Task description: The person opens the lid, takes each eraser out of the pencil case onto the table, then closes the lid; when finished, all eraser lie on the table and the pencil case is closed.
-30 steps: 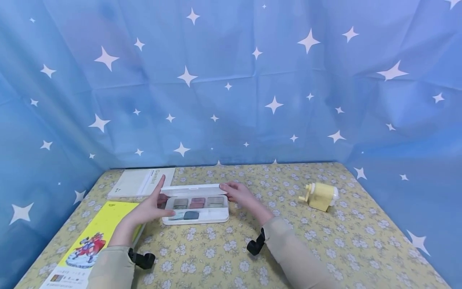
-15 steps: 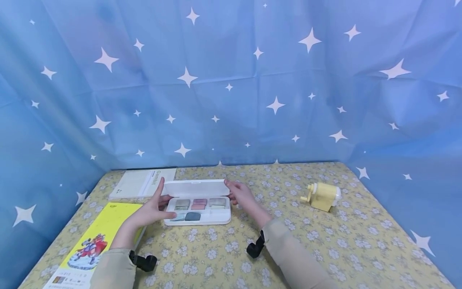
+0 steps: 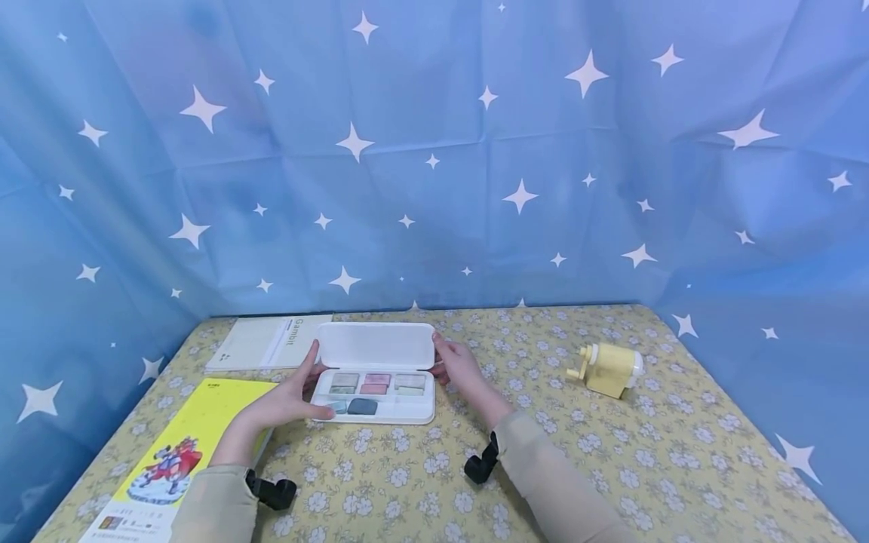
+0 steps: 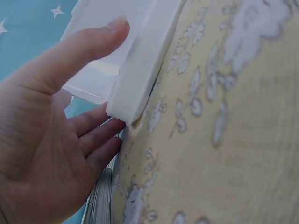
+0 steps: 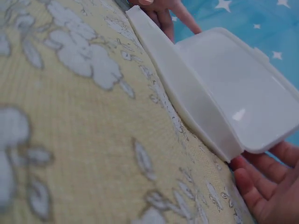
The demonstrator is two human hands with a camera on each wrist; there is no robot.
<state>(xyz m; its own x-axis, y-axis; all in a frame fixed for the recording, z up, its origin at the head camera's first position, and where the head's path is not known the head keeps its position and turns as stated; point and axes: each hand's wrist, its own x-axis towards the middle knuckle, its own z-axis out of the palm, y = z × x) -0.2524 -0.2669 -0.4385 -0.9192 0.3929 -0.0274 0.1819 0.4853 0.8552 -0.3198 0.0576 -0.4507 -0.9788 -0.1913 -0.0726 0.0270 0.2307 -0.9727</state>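
Note:
A white hinged box lies on the cloth, its lid raised and leaning back. Inside sit several small flat blocks, grey, pink, pale green and a dark blue-grey one. My left hand holds the box's left end: the thumb rests over the front left corner, and the index finger stretches up by the lid. In the left wrist view, the other fingers touch the box's end near the table. My right hand touches the lid's right edge with extended fingers; more fingers reach behind the lid's corner.
A yellow notebook with a cartoon picture lies at the left, under my left forearm. Behind it is a cream notebook marked "Gambit". A yellow crank pencil sharpener stands at the right. A blue starry curtain hangs behind the flowered tablecloth.
The lid has swung up and back from a low tilt, so its inner face shows. My right hand has followed its edge slightly rightward. My left hand has stayed at the box's left end.

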